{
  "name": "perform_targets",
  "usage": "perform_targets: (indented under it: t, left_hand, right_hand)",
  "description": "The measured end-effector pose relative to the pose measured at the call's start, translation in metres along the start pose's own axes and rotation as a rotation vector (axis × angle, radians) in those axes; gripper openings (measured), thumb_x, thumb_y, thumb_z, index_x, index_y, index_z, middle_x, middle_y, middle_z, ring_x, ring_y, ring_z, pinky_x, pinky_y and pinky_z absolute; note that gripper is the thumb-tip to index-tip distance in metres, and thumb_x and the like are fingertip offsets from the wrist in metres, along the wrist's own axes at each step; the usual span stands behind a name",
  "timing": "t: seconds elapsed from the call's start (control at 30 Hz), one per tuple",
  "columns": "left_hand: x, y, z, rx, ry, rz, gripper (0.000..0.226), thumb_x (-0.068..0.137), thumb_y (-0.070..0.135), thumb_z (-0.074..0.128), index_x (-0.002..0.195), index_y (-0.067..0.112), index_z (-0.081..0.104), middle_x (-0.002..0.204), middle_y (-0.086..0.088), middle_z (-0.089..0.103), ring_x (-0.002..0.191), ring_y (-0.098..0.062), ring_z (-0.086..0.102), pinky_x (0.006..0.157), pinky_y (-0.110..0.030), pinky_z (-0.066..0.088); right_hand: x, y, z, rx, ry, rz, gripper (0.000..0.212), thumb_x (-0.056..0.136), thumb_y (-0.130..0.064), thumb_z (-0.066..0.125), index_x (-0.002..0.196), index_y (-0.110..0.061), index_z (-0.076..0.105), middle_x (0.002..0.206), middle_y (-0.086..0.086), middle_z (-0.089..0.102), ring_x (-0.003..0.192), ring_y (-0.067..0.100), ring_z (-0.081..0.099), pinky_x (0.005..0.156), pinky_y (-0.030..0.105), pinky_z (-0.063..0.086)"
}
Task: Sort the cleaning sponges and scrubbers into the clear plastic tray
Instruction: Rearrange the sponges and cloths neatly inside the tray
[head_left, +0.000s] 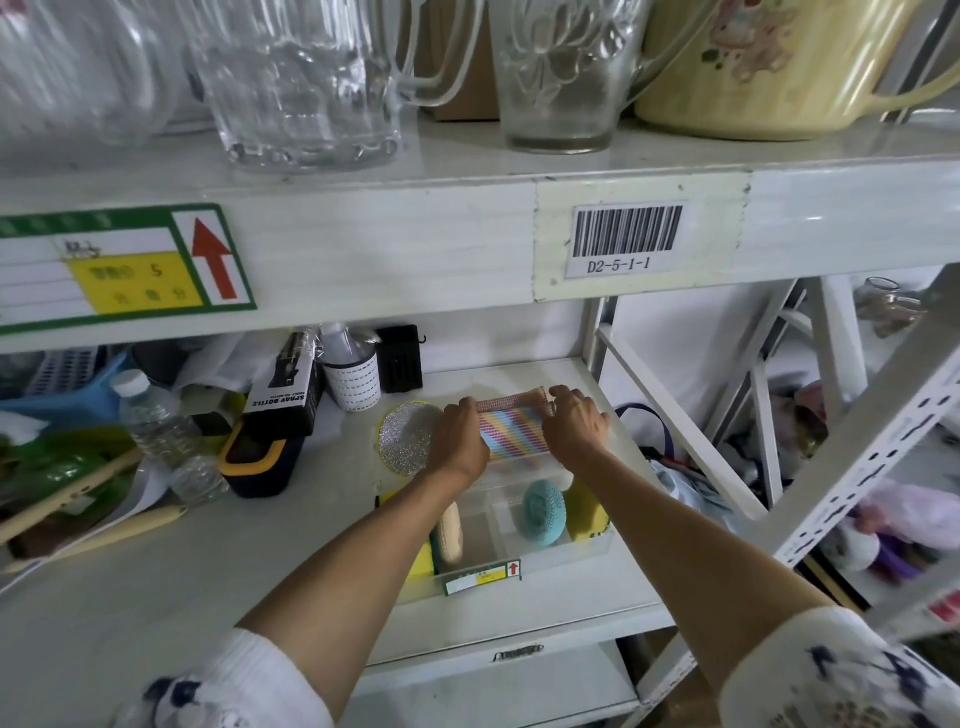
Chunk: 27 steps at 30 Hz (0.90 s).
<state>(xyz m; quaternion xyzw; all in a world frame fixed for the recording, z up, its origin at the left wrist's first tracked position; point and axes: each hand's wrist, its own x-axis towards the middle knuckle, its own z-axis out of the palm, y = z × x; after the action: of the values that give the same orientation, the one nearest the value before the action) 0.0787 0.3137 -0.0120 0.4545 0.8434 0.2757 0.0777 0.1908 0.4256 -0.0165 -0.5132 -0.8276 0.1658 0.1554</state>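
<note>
Both hands (460, 439) (574, 426) grip striped scrubber (514, 434) above tray (597, 540), silver pad (408, 439) beside.

The striped scrubbing cloth (514, 427) looks woven and slightly glittery, its mesh rough. Beside it the round silver scouring pad (408, 439) sparkles like metallic thread. The clear plastic tray (561, 558) is smooth and glossy; inside, a teal mesh ball scrubber (543, 512) looks netted, a yellow sponge (587, 514) matt and porous. The shelf (208, 571) is smooth painted white. Above, glass pitchers (301, 78) shine.
</note>
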Motion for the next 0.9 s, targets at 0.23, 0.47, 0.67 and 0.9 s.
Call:
perform_targets:
  t: [0.23, 0.47, 0.67, 0.9]
  left_hand:
    - [-0.007, -0.030, -0.036, -0.107, 0.304, 0.032, 0.035, 0.089, 0.002, 0.047, 0.123, 0.005, 0.057, 0.125, -0.014, 0.058, 0.116, -0.028, 0.057, 0.095, -0.035, 0.045]
    - [-0.025, -0.109, -0.053, -0.019, 0.201, -0.386, 0.033, 0.090, 0.014, 0.047, 0.116, -0.003, 0.058, 0.123, -0.028, 0.058, 0.109, -0.041, 0.059, 0.090, -0.041, 0.050]
    - [-0.039, -0.133, -0.037, -0.197, 0.006, -0.520, 0.039, 0.093, 0.024, 0.042, 0.101, -0.007, 0.064, 0.106, -0.028, 0.068, 0.094, -0.040, 0.068, 0.084, -0.046, 0.058]
    - [-0.044, -0.124, -0.033, -0.162, 0.056, -0.529, 0.040, 0.097, 0.023, 0.040, 0.099, -0.009, 0.064, 0.107, -0.027, 0.068, 0.099, -0.039, 0.065, 0.084, -0.038, 0.050]
  right_hand:
    - [-0.007, 0.013, -0.017, 0.052, 0.065, 0.089, 0.035, 0.093, -0.014, 0.048, 0.128, -0.008, 0.050, 0.129, 0.014, 0.054, 0.115, 0.032, 0.053, 0.100, 0.045, 0.040]
    - [-0.021, 0.030, -0.026, 0.095, -0.184, 0.257, 0.028, 0.095, -0.016, 0.040, 0.108, 0.003, 0.056, 0.106, 0.021, 0.060, 0.092, 0.032, 0.056, 0.086, 0.039, 0.048]
    - [-0.032, 0.022, -0.025, 0.050, -0.213, 0.214, 0.012, 0.097, -0.016, 0.038, 0.092, -0.006, 0.044, 0.089, 0.012, 0.046, 0.084, 0.026, 0.043, 0.074, 0.034, 0.036]
    - [-0.036, 0.019, -0.021, 0.039, -0.180, 0.264, 0.025, 0.096, -0.016, 0.041, 0.111, -0.001, 0.056, 0.093, 0.014, 0.053, 0.085, 0.026, 0.052, 0.073, 0.034, 0.042]
